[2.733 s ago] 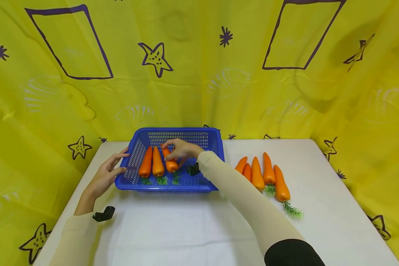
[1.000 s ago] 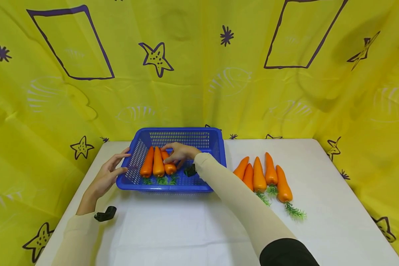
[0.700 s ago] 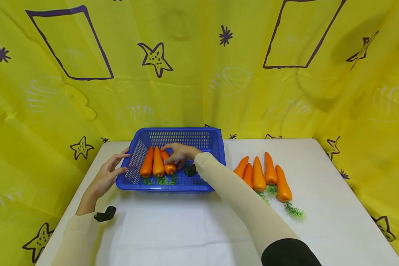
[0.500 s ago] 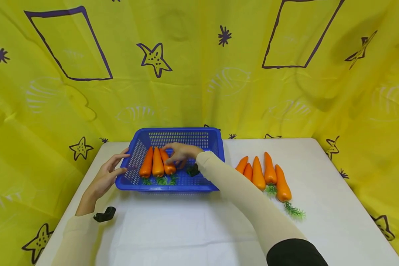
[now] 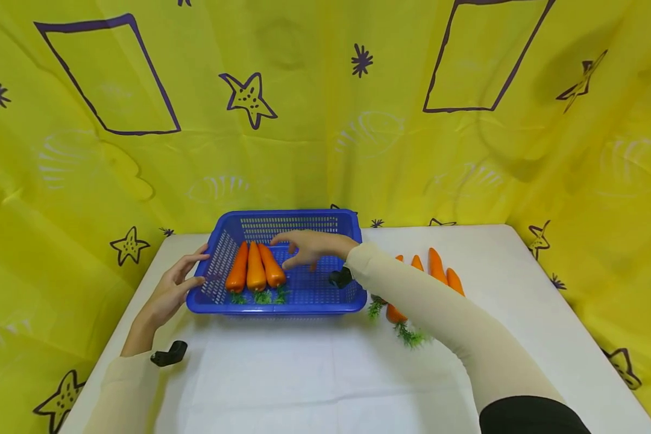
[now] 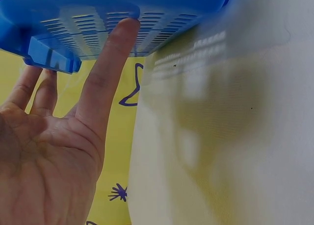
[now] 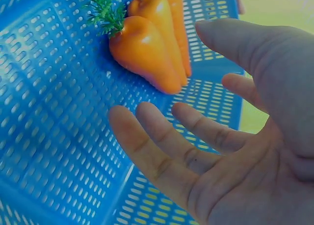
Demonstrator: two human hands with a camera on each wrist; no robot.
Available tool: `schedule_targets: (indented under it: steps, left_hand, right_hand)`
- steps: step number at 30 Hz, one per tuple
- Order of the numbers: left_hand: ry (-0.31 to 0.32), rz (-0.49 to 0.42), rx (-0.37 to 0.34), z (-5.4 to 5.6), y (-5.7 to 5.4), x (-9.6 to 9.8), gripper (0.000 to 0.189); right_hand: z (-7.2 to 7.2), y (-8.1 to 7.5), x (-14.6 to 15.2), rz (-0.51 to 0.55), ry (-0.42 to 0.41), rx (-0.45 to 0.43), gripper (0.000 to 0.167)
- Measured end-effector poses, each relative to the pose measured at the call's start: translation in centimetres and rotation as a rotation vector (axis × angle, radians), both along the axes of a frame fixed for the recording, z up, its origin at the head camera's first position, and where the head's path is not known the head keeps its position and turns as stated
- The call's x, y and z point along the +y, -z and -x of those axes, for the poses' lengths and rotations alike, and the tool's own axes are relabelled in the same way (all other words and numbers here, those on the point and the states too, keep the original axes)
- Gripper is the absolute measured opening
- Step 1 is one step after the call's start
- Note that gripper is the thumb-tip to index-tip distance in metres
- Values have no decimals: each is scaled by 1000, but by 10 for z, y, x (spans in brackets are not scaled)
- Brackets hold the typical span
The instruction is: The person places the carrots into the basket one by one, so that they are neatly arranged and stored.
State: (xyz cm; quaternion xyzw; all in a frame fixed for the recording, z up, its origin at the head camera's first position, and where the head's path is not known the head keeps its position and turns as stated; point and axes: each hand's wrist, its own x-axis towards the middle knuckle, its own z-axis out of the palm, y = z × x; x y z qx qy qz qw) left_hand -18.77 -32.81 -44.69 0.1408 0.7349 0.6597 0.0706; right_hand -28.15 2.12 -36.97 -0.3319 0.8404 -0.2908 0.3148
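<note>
1. Basket, blue perforated plastic, rectangular [image 5: 276,308]: upright on a white cloth-covered table [image 5: 271,374]; part of its floor and right side hidden by the right hand and forearm
2. Carrots, three, orange, glossy, tapered, with green frilly tops [image 5: 256,271]: lying side by side in the basket's left half, tips away from the person; rightmost one fully exposed in the head view; farthest one cut off at the right wrist view's upper edge
3. Left hand [image 5: 169,289]: open, digits extended against the basket's left side; one digit meets the outer wall in the left wrist view, the other fingertips hidden behind the basket
4. Right hand [image 5: 311,246]: open, fingers spread and loosely bent, above the basket floor, just beside the rightmost carrot and apart from it
5. Loose orange carrots [image 5: 437,265]: on the table right of the basket, largely covered by the right sleeve [image 5: 439,319]; count hard to make out
6. Curtain, yellow, purple star drawings [image 5: 304,169]: behind, cropped at the top
</note>
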Motion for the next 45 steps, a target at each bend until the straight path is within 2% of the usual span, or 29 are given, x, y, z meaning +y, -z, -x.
schedule_targets:
  steps: [10, 27, 34, 40, 45]
  left_hand:
    - [32, -54, 24, -3, 0, -2, 45]
    - [18, -71, 33, -3, 2, -1, 46]
    - [23, -80, 30, -4, 3, -2, 47]
    - [30, -80, 40, -4, 3, -1, 48]
    - [21, -71, 20, -4, 1, -1, 47]
  right_hand:
    - [-8, -15, 30, 23, -6, 58, 65]
    - [-19, -39, 93, 56, 38, 97, 67]
    - [-30, -49, 124, 63, 72, 102, 66]
    - [-37, -51, 155, 45, 121, 115, 65]
    - [-43, -52, 182, 71, 162, 103, 67]
